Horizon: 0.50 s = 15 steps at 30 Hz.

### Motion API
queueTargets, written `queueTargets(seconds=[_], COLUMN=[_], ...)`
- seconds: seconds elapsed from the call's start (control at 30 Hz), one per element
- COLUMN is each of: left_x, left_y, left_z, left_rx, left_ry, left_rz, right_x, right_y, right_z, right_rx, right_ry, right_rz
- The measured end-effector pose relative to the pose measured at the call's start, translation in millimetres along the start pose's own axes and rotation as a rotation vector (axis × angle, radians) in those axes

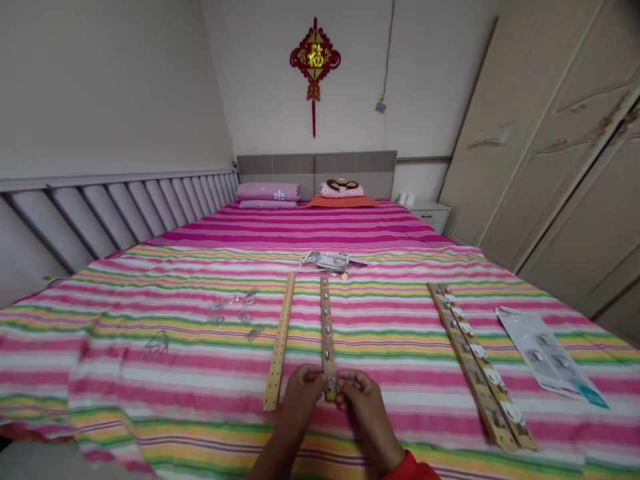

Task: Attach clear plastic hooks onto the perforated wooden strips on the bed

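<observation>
A narrow wooden strip with several small metal clips along it lies lengthwise on the striped bedsheet. My left hand and my right hand both pinch its near end, fingers closed around the last small fitting there. A plain wooden strip with holes lies just to the left of it, untouched. To the right lie two more wooden strips side by side, carrying round white and metal fittings.
Several clear plastic pieces lie on the sheet at left. A plastic packet lies at far right, another opened packet beyond the strips. Pillows sit at the headboard. A wardrobe stands on the right, a padded wall panel on the left.
</observation>
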<state>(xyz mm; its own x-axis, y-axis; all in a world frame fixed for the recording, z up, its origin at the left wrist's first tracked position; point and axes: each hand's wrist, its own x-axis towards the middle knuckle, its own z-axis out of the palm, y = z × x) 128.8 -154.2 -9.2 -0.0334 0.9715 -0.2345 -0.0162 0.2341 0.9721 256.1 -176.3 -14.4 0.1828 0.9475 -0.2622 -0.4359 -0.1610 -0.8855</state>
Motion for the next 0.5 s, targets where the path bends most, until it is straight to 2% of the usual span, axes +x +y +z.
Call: queueTargets(seconds=[0.33, 0.5], left_x=[5.2, 8.0], left_y=[-0.7, -1.9], left_z=[0.5, 0.1], left_rx=[0.079, 0.104], left_ry=[0.031, 0.026], left_rz=[0.073, 0.050], right_x=[6.4, 5.6], right_y=[9.8, 7.4], right_z=[-3.7, -1.8], right_rx=[-0.052, -0.079], right_ry=[-0.002, -0.004], right_rz=[-0.032, -0.019])
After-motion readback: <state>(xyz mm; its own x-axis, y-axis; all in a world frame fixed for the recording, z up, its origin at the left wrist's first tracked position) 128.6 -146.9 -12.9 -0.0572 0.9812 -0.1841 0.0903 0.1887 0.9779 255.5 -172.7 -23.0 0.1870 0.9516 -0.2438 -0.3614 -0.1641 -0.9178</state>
